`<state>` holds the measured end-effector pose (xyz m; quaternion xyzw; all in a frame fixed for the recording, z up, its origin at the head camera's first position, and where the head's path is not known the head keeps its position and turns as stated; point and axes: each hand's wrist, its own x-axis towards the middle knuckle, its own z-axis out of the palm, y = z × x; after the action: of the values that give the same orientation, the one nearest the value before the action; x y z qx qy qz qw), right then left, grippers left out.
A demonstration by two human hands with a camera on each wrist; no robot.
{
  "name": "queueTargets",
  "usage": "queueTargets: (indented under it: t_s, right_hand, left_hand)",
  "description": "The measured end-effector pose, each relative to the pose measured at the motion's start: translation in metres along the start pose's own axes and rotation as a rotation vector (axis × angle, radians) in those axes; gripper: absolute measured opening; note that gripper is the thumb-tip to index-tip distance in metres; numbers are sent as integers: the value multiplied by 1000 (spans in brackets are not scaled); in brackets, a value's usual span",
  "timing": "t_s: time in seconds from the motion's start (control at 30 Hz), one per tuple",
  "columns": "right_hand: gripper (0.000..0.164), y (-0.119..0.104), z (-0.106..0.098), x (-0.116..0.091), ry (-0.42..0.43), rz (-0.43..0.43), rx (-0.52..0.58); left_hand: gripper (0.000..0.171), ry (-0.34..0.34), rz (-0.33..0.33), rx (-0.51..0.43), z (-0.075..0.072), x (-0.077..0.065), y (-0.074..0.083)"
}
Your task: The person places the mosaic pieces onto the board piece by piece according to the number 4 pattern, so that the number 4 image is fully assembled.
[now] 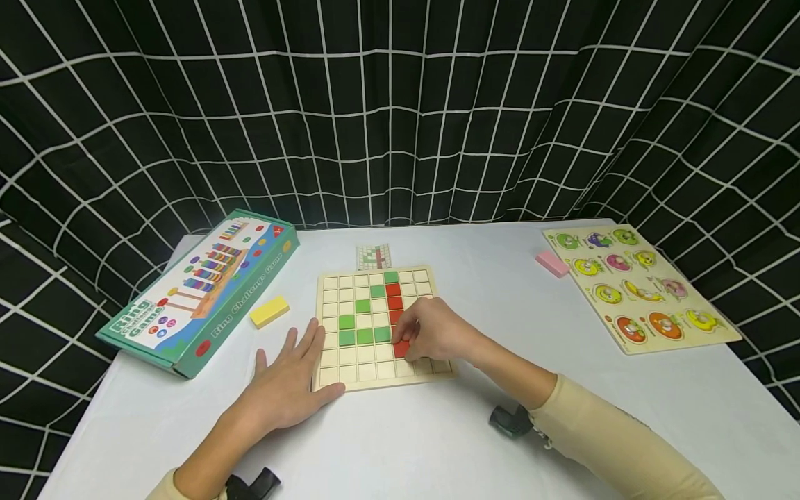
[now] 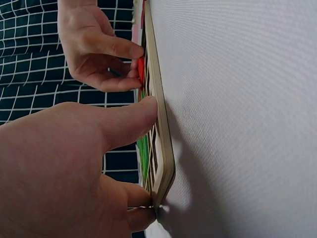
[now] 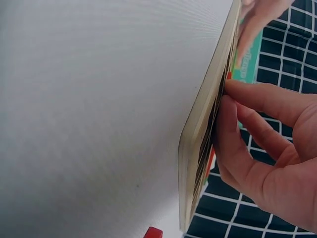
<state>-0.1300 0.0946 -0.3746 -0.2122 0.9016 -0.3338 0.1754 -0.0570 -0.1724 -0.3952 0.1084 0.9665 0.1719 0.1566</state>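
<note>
A wooden grid board [image 1: 359,373] lies flat on the white table. Green tiles [image 1: 363,306] form a stepped diagonal and a short row on it, beside a column of red tiles [image 1: 395,303]. My right hand [image 1: 437,330] reaches over the board's right side, its thumb and fingers pinching a red tile [image 1: 401,349] low in that column; the fingers partly cover the tiles there. My left hand [image 1: 284,389] rests at the board's lower left corner, fingers extended along the left edge and thumb on the front edge.
Behind the board lies a small pattern card [image 1: 373,257]. A Ring Challenge Game box [image 1: 206,285] and a yellow block [image 1: 270,312] sit to the left. On the right are a pink block [image 1: 553,264] and a fruit picture board [image 1: 644,288]. A gridded black curtain [image 1: 400,125] hangs behind.
</note>
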Motion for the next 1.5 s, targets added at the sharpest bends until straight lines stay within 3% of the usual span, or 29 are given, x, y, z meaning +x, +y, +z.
queueTargets:
  t_s: [0.5,0.93,1.5]
  right_hand:
    - [27,1,-3,-3,-18,-17,5]
    - [21,14,-24,-12,-10,-52,73]
    - [22,60,-57,-37,66,-19,12]
  left_hand:
    - [98,-6,1,-9,1,0,0]
    - [99,-4,1,-2,0,0,0]
    - [99,0,6,2,0,-1,0]
